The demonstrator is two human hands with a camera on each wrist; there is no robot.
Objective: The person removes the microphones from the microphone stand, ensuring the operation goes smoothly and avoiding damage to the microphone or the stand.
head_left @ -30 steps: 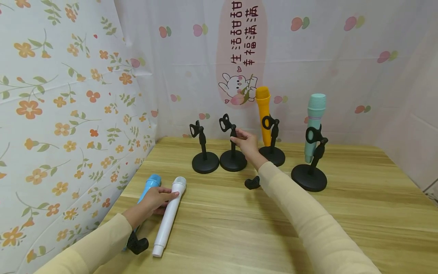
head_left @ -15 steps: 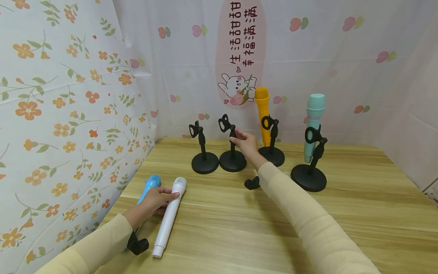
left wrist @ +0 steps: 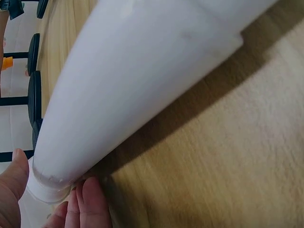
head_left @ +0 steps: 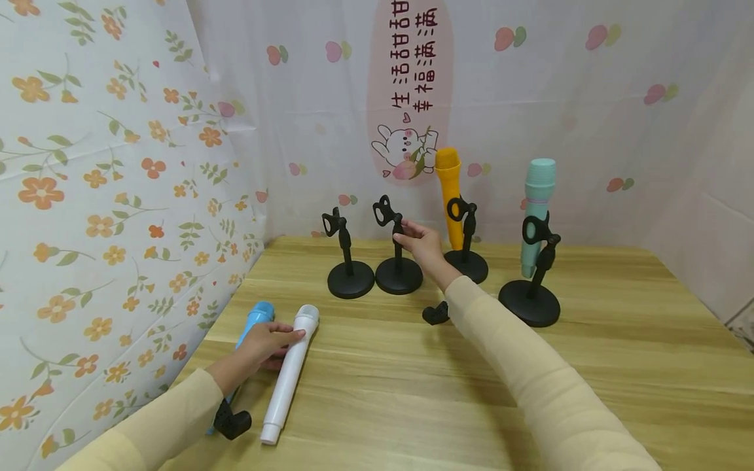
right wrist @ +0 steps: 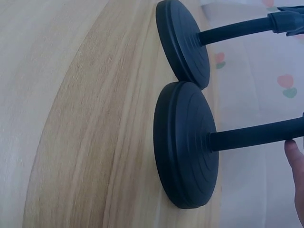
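Observation:
My left hand (head_left: 264, 343) pinches a white microphone (head_left: 286, 388) just below its head, the thumb on top of it. In the left wrist view the white microphone (left wrist: 128, 80) crosses the picture, with thumb and fingers (left wrist: 94, 202) on either side of its head end. Partly behind that hand lies a blue microphone (head_left: 258, 315). My right hand (head_left: 425, 248) holds a black microphone stand (head_left: 398, 277) by its pole, below the ring-shaped clip. That stand's round base (right wrist: 187, 147) sits on the table in the right wrist view.
Close by on the left is another bare stand (head_left: 351, 280). To the right, one stand (head_left: 466, 265) carries a yellow microphone (head_left: 449, 190), another (head_left: 529, 302) a mint-green one (head_left: 537, 196). Black wrist-camera pieces (head_left: 232, 422) show at the wrists. A printed cloth (head_left: 318, 131) hangs behind the table (head_left: 377, 379).
The head view shifts slightly, moving the scene a little to the left. Both hands keep their hold on the white microphone and the stand.

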